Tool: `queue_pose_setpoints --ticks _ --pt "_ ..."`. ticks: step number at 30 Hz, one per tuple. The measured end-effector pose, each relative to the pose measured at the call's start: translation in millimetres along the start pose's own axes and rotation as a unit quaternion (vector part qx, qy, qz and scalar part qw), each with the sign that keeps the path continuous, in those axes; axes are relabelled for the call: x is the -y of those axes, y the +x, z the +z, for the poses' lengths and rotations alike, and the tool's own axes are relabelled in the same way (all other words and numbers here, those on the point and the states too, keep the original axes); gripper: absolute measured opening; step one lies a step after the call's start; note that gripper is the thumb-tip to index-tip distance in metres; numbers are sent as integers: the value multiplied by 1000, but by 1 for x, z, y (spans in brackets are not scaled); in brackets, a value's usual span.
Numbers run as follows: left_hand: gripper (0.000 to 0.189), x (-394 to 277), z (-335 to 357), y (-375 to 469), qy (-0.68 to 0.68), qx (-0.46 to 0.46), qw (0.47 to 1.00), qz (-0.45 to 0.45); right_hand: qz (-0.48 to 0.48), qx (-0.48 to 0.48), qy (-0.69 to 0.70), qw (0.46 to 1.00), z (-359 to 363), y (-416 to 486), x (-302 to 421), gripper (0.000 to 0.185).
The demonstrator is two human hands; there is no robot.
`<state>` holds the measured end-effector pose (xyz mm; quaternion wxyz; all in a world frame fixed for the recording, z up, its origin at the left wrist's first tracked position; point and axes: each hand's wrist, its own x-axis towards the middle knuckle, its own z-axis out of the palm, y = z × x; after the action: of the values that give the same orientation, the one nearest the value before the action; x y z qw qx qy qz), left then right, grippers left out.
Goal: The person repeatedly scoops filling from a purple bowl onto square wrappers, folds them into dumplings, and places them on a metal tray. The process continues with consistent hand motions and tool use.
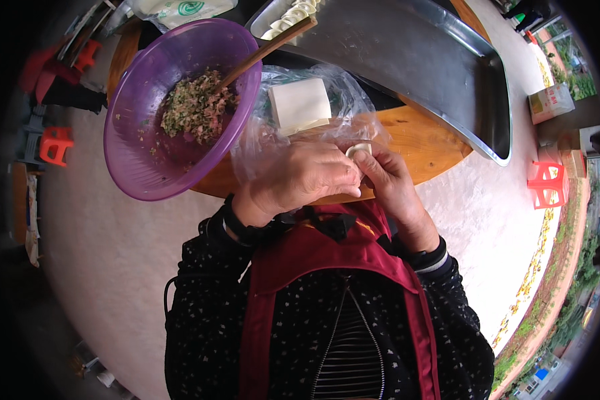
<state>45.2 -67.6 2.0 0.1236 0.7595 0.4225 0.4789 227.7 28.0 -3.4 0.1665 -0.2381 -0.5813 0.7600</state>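
Between my two hands, over the table's near edge, is a small folded dough wrapper (359,150). My right hand (387,172) pinches it between thumb and fingers. The fingers of my left hand (305,175) curl in against it, and whether they grip it is hidden behind the back of that hand. Just beyond, a stack of square wrappers (301,105) lies on a clear plastic bag (365,112). On the left stands a purple plastic bowl (125,165) with minced filling (197,107) that contains green bits. Wooden chopsticks (270,52) lean in it.
A large metal tray (380,45) spans the far right, with a row of folded dumplings (292,20) at its left end. Under it is a wooden table (415,142). A white plastic bag (185,10) lies behind the bowl. Red plastic stools (547,185) stand on the floor.
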Motion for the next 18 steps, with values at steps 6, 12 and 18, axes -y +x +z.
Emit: queue_pose_setpoints --ticks 6,12,18 --pt "12 -10 -6 -8 21 -59 998 -14 -10 -20 -9 1000 14 2 5 28" --pt "7 -8 -14 -15 114 -37 993 24 -38 -20 -71 997 23 4 2 24" --pt "6 -6 -13 -16 105 -50 993 27 -75 -13 -113 991 26 2 7 22"
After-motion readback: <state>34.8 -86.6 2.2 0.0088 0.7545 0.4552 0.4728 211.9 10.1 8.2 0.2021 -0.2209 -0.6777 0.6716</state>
